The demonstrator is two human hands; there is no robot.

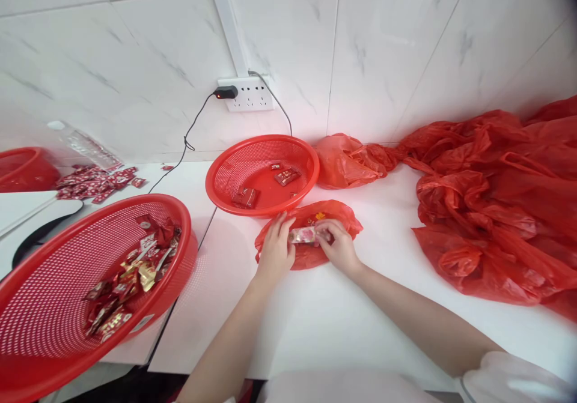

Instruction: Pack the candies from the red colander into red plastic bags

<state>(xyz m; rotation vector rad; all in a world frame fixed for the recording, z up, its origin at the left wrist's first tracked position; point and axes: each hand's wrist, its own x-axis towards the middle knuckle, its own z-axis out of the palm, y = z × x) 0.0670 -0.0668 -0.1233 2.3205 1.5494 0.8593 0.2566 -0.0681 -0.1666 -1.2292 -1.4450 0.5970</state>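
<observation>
Between my two hands is a small wrapped packet (303, 235), pale with pink print, held above a red plastic bag (311, 260). The fingers of my left hand (276, 248) close on the packet's left end. My right hand (339, 244) pinches its right end. Some small yellow and gold bits (319, 216) show inside the bag behind the packet. Just beyond the bag stands a round red basket (216, 194) with a few red wrapped packets (287, 176) in it.
A large red basket (40, 283) at left holds many red and gold packets (146, 275). Behind it lie a heap of small red packets (97, 184) and a clear bottle (88, 145). Red plastic bags (496, 211) pile up at right. A black cable (186, 142) runs down from the wall socket (250, 95).
</observation>
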